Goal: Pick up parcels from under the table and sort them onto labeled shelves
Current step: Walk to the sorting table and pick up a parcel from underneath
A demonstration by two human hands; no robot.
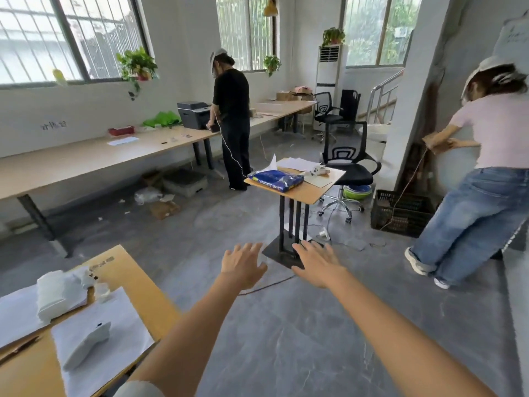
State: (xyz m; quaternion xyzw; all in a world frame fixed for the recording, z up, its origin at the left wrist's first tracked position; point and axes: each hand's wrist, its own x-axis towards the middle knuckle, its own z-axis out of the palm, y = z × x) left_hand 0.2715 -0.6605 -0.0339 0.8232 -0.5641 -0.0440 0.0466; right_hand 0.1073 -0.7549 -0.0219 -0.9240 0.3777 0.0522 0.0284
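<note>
1. While both bare arms reach forward over the grey floor (286, 339) in the head view, the left hand (243, 266) and the right hand (317, 265) are spread flat with fingers apart, palms down, holding nothing and touching nothing.
2. The two hands sit side by side, near each other but apart, in line with the dark base plate of a small worktop (312, 190) farther ahead.
3. On that small worktop lies a blue plastic-wrapped parcel (276, 179), flat, near its left edge; white papers and a small white device rest beside it toward the back.
4. At lower left, a nearer worktop (134, 279) carries white sheets, a crumpled white wrapper, a white handheld device and a pen.
5. Along the left wall runs a long worktop (86, 159); under it on the floor sit a grey box (186, 181), a flat cardboard piece and a clear bag.
6. A person in black (232, 116) stands at the long worktop by a printer; a person in jeans (481, 173) leans toward the wall at right.
7. A black office chair (349, 164) stands just behind the small worktop, and a dark crate (400, 213) sits by the pillar.
8. No labelled shelves can be made out.
</note>
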